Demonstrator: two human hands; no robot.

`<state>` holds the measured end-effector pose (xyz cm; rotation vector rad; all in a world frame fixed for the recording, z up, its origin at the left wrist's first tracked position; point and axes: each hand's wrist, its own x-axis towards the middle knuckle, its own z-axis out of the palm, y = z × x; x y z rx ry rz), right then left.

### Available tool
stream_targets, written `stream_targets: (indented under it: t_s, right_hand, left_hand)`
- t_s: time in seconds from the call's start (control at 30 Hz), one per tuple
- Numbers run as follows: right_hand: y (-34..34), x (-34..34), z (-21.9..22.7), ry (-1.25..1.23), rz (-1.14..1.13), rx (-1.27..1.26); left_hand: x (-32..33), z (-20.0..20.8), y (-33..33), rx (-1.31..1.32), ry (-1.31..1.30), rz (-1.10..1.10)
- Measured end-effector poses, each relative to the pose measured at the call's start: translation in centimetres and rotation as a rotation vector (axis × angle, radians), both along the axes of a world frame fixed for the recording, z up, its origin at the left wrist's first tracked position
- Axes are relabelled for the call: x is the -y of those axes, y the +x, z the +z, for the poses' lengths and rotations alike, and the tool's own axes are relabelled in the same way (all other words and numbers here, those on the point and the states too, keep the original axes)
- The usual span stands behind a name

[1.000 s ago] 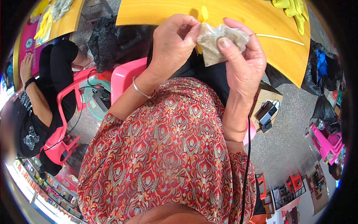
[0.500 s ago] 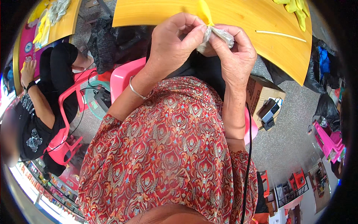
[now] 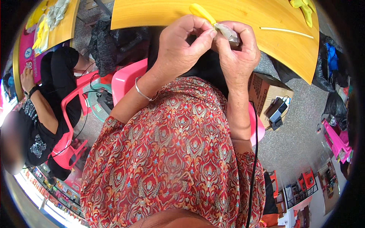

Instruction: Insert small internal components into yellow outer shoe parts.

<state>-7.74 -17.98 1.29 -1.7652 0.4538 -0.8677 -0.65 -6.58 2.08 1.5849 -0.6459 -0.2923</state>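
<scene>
At the near edge of the yellow table (image 3: 163,15), both my hands are raised over my lap. Between them is a soft piece with a slim yellow tube-like end (image 3: 202,12) and a crumpled grey-white part (image 3: 228,32). My left hand (image 3: 186,51) pinches it with thumb and forefinger where the two colours meet. The fingers of my right hand (image 3: 238,55) are closed around the grey-white part, which bulges out between thumb and forefinger. The yellow end points away and to the left over the tabletop. My fingertips partly hide the join.
A thin pale stick (image 3: 287,32) lies on the table at right, near several yellow soft pieces (image 3: 304,10). A cardboard box (image 3: 270,93) with a dark device stands on the floor. To the left, a co-worker (image 3: 42,114) sits at another table (image 3: 68,22) holding yellow and grey pieces.
The yellow end has tipped over to the left from nearly upright. Less of the grey-white part shows between my fingers. Both hands keep their hold.
</scene>
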Motion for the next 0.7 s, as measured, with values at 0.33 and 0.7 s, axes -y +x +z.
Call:
stream_targets:
  t_s: [0.33, 0.7]
  right_hand:
    - [-0.8, 2.6, 0.6, 0.616, 0.62, 0.195]
    - [-1.0, 2.1, 1.9, 0.501, 0.346, 0.063]
  left_hand:
    - [-0.1, 2.5, 0.3, -0.397, -0.212, -0.08]
    - [-0.3, 1.9, 0.7, -0.027, 0.025, -0.078]
